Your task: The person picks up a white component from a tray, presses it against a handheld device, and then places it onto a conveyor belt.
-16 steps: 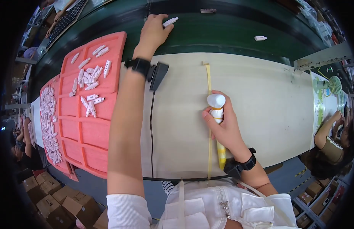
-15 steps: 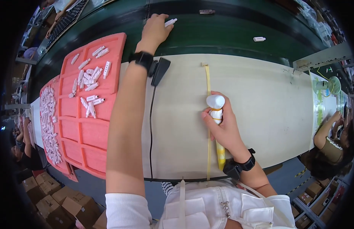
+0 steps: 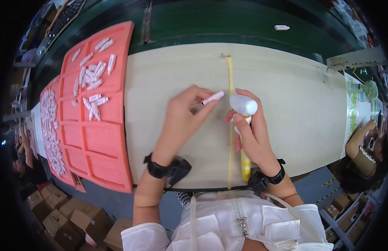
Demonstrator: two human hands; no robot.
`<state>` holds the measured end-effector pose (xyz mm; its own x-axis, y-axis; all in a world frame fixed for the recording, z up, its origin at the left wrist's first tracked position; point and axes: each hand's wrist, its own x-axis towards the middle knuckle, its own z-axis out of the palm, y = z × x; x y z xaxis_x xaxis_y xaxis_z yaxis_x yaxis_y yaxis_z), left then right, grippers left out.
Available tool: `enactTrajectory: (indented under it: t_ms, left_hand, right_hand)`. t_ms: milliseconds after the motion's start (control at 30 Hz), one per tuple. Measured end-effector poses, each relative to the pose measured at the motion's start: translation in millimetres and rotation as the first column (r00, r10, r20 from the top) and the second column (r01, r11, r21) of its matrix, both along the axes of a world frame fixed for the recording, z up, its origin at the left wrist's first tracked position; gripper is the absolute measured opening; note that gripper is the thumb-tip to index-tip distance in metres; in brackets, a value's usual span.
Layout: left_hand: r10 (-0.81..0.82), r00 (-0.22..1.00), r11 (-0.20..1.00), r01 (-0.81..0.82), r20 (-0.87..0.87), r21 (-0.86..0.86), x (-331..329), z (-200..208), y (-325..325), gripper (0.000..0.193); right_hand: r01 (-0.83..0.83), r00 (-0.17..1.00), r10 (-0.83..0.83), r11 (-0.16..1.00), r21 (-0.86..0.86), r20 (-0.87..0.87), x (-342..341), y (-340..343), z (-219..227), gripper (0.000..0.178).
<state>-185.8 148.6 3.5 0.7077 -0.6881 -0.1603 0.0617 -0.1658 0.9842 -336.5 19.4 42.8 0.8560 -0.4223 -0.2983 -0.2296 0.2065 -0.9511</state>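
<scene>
Between the thumb and fingers of my left hand point(image 3: 183, 113) is a small pale pink-white stick-shaped piece point(image 3: 213, 97), held above the table and tilted up to the right. Close beside it, my right hand point(image 3: 257, 140) is wrapped round a stick-like tool point(image 3: 244, 104) with a rounded white head. Its yellow-and-white lower part comes out below the palm; the middle is covered by my fingers. A short gap separates the piece from the tool's head.
Left stands a pink compartment tray point(image 3: 104, 140) with several similar pieces, beside a long heap of them point(image 3: 53, 129). A green conveyor belt point(image 3: 210, 21) runs along the back, carrying another piece point(image 3: 281, 27). Yellow tape point(image 3: 231, 79) crosses the table point(image 3: 302, 104). A small green fan point(image 3: 370, 89) is far right.
My left hand has drawn back from the conveyor belt toward my right hand, bringing the small piece with it. My right hand still grips the tool, whose head is now tilted more.
</scene>
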Motion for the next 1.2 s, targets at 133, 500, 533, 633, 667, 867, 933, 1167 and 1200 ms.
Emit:
enactTrajectory:
  t_ms: [133, 500, 533, 633, 667, 867, 933, 1167, 1200]
  left_hand:
    - [-0.002, 0.564, 0.997, -0.065, 0.825, 0.047, -23, -12, 10, 0.022]
    - [0.050, 0.790, 0.999, -0.041, 0.611, -0.030, -23, -22, 20, 0.017]
    - [0.053, 0.791, 0.999, -0.045, 0.609, -0.028, -23, -22, 20, 0.017]
    - [0.055, 0.779, 0.998, -0.041, 0.625, -0.037, -22, -21, 19, 0.016]
    - [0.054, 0.779, 0.999, -0.040, 0.625, -0.037, -23, -21, 19, 0.016]
    - [0.050, 0.751, 0.999, -0.046, 0.658, -0.024, -25, -16, 19, 0.022]
    - [0.036, 0.739, 0.999, -0.034, 0.672, -0.015, -27, -10, 18, 0.023]
    - [0.015, 0.967, 0.944, -0.097, -0.253, -0.317, -44, -3, 13, 0.014]
    - [0.014, 0.968, 0.945, -0.095, -0.251, -0.314, -44, -3, 13, 0.014]
  right_hand:
    - [-0.121, 0.993, 0.112, 0.949, -0.291, -0.047, 2, 7, -8, 0.046]
    - [-0.134, 0.991, 0.125, 0.896, -0.424, -0.048, 3, 18, 0, 0.044]
    - [-0.091, 0.995, 0.095, 0.889, -0.448, -0.014, 2, 19, 1, 0.044]
    - [-0.130, 0.989, 0.146, 0.839, -0.529, -0.010, 5, 24, -22, 0.043]
    - [-0.143, 0.986, 0.168, 0.809, -0.570, -0.008, 7, 24, -26, 0.043]
    - [-0.071, 0.997, 0.075, 0.884, -0.462, -0.011, 7, 6, -24, 0.046]
    - [0.065, 0.995, -0.090, 0.894, -0.443, -0.034, 8, 2, -17, 0.051]
    - [0.125, 0.992, -0.122, 0.987, -0.100, 0.035, 6, 7, -3, 0.056]
    - [0.130, 0.990, -0.124, 0.987, -0.098, 0.062, 6, 8, -3, 0.058]
